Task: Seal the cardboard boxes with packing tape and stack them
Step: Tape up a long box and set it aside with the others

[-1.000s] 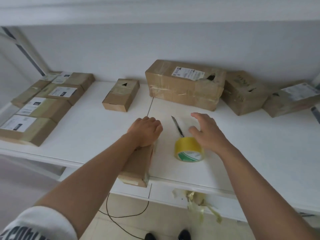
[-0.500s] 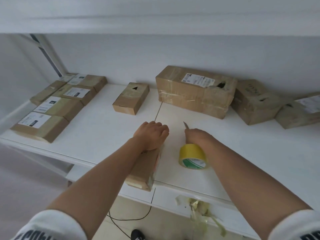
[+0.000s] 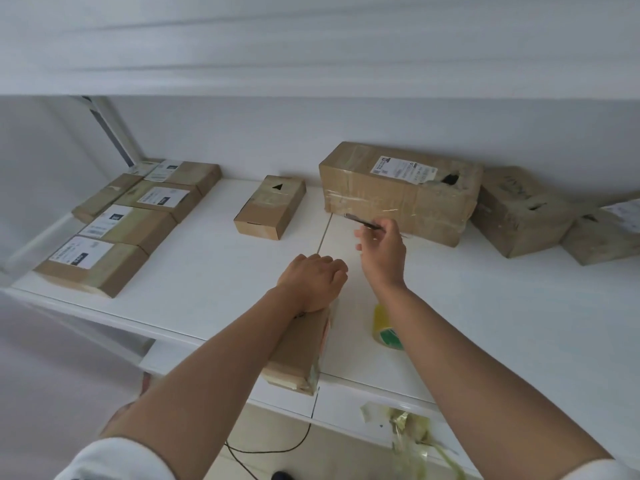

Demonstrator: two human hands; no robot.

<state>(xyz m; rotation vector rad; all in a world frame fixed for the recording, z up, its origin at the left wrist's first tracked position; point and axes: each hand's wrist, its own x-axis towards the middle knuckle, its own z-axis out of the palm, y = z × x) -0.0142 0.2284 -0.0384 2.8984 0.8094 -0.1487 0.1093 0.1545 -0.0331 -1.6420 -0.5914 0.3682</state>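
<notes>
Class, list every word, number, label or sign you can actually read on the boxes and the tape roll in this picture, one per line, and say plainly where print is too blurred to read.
Small middle box: a black triangle sign, no words.
Large box: white shipping label, print too small to read.
Flat boxes on the left: white labels with barcodes and black blocks, text blurred.
Boxes at right: dark markings, unreadable.
Tape roll: green label, no legible text.

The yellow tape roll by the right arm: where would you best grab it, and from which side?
Judging by its pose, take the yellow tape roll across its curved outer band, thumb on one side, fingers on the other, coming from above. It stands on edge on the white table, so the rim faces up. The right forearm partly covers it; the right hand holds a knife.
</notes>
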